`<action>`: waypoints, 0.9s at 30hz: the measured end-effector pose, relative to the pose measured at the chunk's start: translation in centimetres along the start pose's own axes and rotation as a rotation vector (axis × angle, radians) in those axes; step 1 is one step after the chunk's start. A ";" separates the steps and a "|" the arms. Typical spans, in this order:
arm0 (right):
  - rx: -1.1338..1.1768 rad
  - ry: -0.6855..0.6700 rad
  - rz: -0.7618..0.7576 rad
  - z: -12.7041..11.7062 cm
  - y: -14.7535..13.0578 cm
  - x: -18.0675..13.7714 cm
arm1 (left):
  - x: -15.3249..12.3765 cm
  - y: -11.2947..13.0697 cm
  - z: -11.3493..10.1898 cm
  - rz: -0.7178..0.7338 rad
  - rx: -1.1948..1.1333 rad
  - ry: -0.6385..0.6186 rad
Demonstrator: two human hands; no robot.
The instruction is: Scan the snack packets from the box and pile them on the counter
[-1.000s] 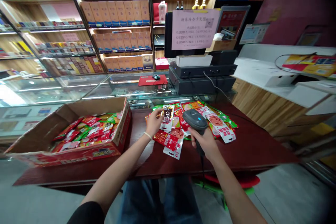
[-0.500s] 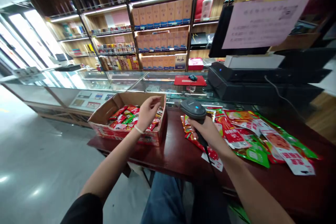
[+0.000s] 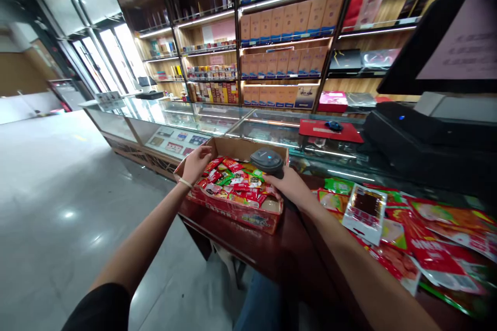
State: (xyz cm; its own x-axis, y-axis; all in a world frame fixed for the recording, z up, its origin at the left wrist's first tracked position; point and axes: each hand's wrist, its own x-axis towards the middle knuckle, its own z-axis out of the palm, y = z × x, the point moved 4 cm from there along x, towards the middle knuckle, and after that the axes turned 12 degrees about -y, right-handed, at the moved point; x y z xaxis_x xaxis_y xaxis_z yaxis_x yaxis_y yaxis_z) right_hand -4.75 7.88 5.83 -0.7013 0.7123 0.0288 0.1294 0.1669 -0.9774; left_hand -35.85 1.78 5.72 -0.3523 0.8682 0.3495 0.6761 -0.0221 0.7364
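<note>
In my right hand [image 3: 290,186] is a black barcode scanner [image 3: 266,159], its head with a small blue light over the right side of an open cardboard box [image 3: 248,217]. Inside the box lie many small snack packets [image 3: 238,180], mostly red, some green. My left hand [image 3: 197,164] is at the box's left side, above the packets, with its fingers loosely bent and apart. It holds nothing that I can see, and whether it touches the box wall I cannot tell. The scanner's cord runs down beneath my right forearm.
Larger red, green and white snack bags [image 3: 411,232] lie spread on the dark red table [image 3: 295,248] at right. Behind stand a glass counter [image 3: 267,132], a red mat [image 3: 332,130] with a mouse [image 3: 333,125], and a black monitor [image 3: 430,57]. Shelves of boxes [image 3: 283,62] line the wall.
My right hand has carried the scanner left, from above the snack bags to over the box. My left hand has shifted from the box's right part to its left side. The view has turned left.
</note>
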 end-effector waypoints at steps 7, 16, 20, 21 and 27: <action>0.034 -0.027 0.085 0.0 1.1 0.6 | 4.1 -2.8 3.1 -0.019 0.153 -0.308; 0.130 -0.018 0.112 -0.1 1.4 0.2 | 8.8 -4.2 11.4 0.112 0.648 -0.787; 0.157 -0.007 0.103 -0.1 1.5 0.2 | 8.6 -5.3 13.2 0.175 0.717 -0.885; 0.159 -0.008 0.104 0.0 1.5 0.2 | 8.5 -5.4 13.4 0.196 0.754 -0.902; 0.173 0.000 0.088 -0.1 1.4 0.1 | 8.0 -4.7 13.1 0.196 0.946 -0.930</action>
State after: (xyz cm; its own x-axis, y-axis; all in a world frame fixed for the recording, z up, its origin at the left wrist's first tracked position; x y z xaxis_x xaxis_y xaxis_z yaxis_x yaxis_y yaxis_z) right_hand -4.57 8.29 4.51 -0.6924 0.7192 -0.0585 0.0680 -0.0157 -0.9976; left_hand -33.40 15.33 -2.53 0.1135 0.9108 -0.3970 0.9823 -0.1629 -0.0928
